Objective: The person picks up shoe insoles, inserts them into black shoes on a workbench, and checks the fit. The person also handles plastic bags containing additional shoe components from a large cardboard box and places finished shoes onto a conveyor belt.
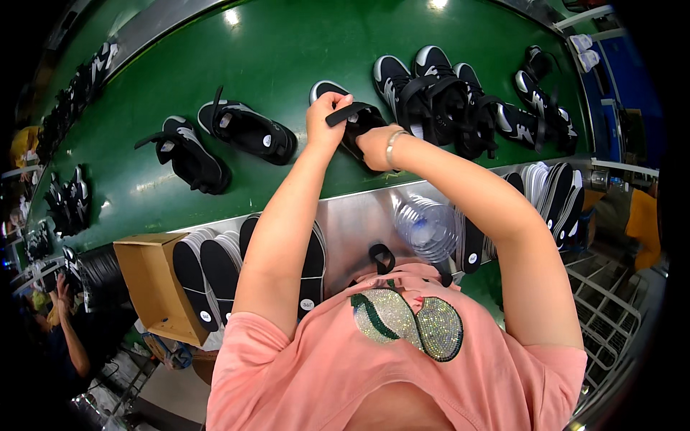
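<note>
A black shoe (368,121) with a silver-edged toe lies on the green work surface (287,50), its toe pointing away from me. My left hand (325,118) is closed at the shoe's upper, its fingers pinching the black strap (346,113) near the tongue. My right hand (376,146) reaches into the shoe's opening, where its fingers are hidden from view. To the left of my hands sit two similar black shoes, one nearer the middle (251,131) and one farther left (192,159), both with loose straps.
Several black shoes (438,93) stand close together on the right, with more (535,108) beyond. Along the near edge, banded stacks of black insoles (194,269) stand beside a cardboard box (147,287). A clear plastic bottle (424,226) lies on the metal ledge. A co-worker's arm (70,327) shows far left.
</note>
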`<action>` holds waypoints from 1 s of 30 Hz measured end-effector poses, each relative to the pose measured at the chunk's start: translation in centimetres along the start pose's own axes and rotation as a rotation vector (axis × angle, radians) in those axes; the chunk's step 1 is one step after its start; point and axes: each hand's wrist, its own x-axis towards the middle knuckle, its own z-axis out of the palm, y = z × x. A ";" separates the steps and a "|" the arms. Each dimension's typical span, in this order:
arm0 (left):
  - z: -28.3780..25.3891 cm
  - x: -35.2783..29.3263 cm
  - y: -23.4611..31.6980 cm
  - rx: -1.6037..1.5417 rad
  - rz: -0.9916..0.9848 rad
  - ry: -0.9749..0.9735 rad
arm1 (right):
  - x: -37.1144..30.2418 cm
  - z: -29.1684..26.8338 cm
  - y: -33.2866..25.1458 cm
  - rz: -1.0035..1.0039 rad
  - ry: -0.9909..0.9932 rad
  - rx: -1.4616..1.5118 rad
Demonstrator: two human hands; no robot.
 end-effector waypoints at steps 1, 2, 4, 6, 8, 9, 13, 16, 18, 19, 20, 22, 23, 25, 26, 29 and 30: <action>0.0 0.0 0.0 -0.012 -0.007 0.012 | -0.4 0.5 0.2 -0.009 0.011 0.021; 0.1 0.0 0.2 -0.024 -0.006 0.015 | -1.1 1.1 0.6 -0.009 0.028 0.049; 0.5 -0.3 -0.2 -0.019 -0.008 0.013 | -0.6 2.5 1.3 -0.029 0.068 0.095; 0.6 -0.2 -0.3 -0.030 -0.028 0.009 | -0.2 2.5 1.8 -0.079 0.141 0.217; 0.2 -0.3 0.2 -0.003 -0.023 0.015 | 1.6 3.0 3.2 -0.184 0.211 0.718; -0.1 -0.3 0.5 0.007 -0.022 0.022 | 2.1 2.9 3.5 -0.238 0.189 1.317; 0.2 -0.7 1.3 0.054 0.017 0.006 | 2.8 3.4 2.0 -0.003 0.461 1.717; 0.2 -0.7 0.3 0.071 0.105 0.065 | 2.4 3.3 1.8 -0.053 0.561 1.733; -0.2 -0.8 1.0 0.084 0.096 0.127 | 0.5 3.8 2.2 -0.356 0.560 1.786; -0.5 -0.2 0.5 0.084 0.133 0.171 | -2.2 3.5 1.9 -0.521 0.547 1.770; -1.2 -0.2 0.8 0.206 0.143 0.203 | -5.5 3.0 1.9 -0.488 0.630 1.540; -3.8 0.3 0.0 0.292 0.595 0.182 | -10.8 3.9 3.5 -0.456 0.815 1.121; -5.1 0.4 -0.2 0.376 0.602 0.203 | -12.7 5.2 4.5 -0.453 0.926 0.916; -7.7 0.8 -0.6 0.445 0.531 0.162 | -16.0 8.3 5.0 -0.278 1.020 0.573; -8.6 1.2 -1.0 0.479 0.396 0.169 | -17.0 9.7 4.7 -0.208 0.990 0.359; -8.3 1.8 3.9 0.713 0.527 0.332 | -18.4 13.9 3.9 -0.077 0.868 0.017; -6.9 1.1 6.5 0.657 0.634 0.374 | -18.4 14.8 3.5 -0.043 0.809 0.011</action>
